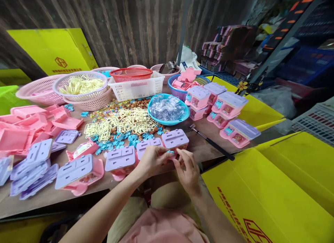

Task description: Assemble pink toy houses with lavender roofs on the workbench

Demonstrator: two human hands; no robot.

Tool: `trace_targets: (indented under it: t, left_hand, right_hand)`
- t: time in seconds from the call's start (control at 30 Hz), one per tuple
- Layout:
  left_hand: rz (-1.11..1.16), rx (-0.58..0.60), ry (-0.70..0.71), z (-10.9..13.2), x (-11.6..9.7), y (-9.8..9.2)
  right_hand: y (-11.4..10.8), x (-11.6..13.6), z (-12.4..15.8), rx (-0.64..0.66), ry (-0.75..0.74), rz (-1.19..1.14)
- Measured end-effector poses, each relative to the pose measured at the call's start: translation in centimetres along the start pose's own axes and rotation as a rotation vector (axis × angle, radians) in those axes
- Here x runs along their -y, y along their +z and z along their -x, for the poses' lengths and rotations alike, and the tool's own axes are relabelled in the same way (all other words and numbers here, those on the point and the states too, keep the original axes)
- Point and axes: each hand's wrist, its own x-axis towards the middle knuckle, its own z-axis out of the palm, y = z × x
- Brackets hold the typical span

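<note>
My left hand [153, 161] pinches a small blue plastic piece [170, 152] at the table's front edge. My right hand [188, 170] has its thumb and fingertips closed together beside it; what lies between them is too small to make out. Just behind both hands stands a pink toy box with a purple lid [175, 138]. Another purple-lidded box [148, 145] is partly covered by my left hand. Further left are two more such boxes, one with a wide purple lid [74, 170], the other nearer [120, 157]. Loose blue pieces [126, 138] lie scattered behind them.
Cream plastic frames [130, 121] are heaped mid-table. A blue basin [168, 112] holds clear parts. Pink shells [28, 128] and purple lids [33, 173] pile at left. Finished-looking boxes [225, 105] stack at right, near a black rod [212, 142]. A yellow carton [263, 187] stands right of me.
</note>
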Motion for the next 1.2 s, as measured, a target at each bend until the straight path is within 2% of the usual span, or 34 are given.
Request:
trace_targets:
  t: [0.07, 0.13, 0.2, 0.27, 0.37, 0.5, 0.53, 0.6, 0.67, 0.8, 0.97, 1.2]
  left_hand:
    - [0.252, 0.122, -0.102, 1.3, 0.3, -0.1]
    - [0.447, 0.172, -0.207, 2.1, 0.7, -0.4]
    - [0.556, 0.197, -0.287, 2.6, 1.3, -0.6]
    - [0.549, 0.205, -0.313, 3.0, 1.9, -0.9]
    - [0.219, 0.203, -0.209, 3.7, 2.2, -1.9]
    - [-0.561, -0.066, 0.107, 3.8, 2.7, -4.4]
    - [-0.713, -0.084, 0.154, 3.7, 3.0, -5.0]
    - [-0.904, -0.001, 0.207, 3.1, 3.8, -5.8]
    - [-0.973, 0.103, 0.246, 2.3, 4.6, -6.3]
    - [-1.003, 0.195, 0.258, 1.2, 5.2, -6.8]
    - [-0.996, 0.256, 0.231, 0.8, 4.7, -7.6]
    - [-0.959, 0.277, 0.212, 0.7, 4.6, -7.8]
  right_hand:
    - [-0.3, 0.6, -0.9, 0.096, -0.159, -0.013]
    - [-0.2, 1.0, -1.5, 0.177, -0.248, -0.042]
    - [0.0, 1.4, -1.8, 0.225, -0.279, -0.061]
    - [0.3, 1.8, -1.8, 0.254, -0.287, -0.05]
    - [0.9, 2.4, -1.3, 0.25, -0.245, -0.028]
    - [2.0, 3.1, 0.2, 0.244, -0.024, -0.09]
    - [2.5, 3.2, 0.7, 0.255, 0.027, -0.097]
    - [3.4, 3.5, 1.7, 0.276, 0.093, -0.085]
    - [4.5, 3.6, 2.4, 0.284, 0.134, -0.049]
    - [6.5, 3.7, 3.0, 0.281, 0.165, -0.01]
    - [7.9, 3.9, 3.0, 0.276, 0.154, 0.008]
    - [8.1, 4.4, 3.0, 0.248, 0.135, 0.022]
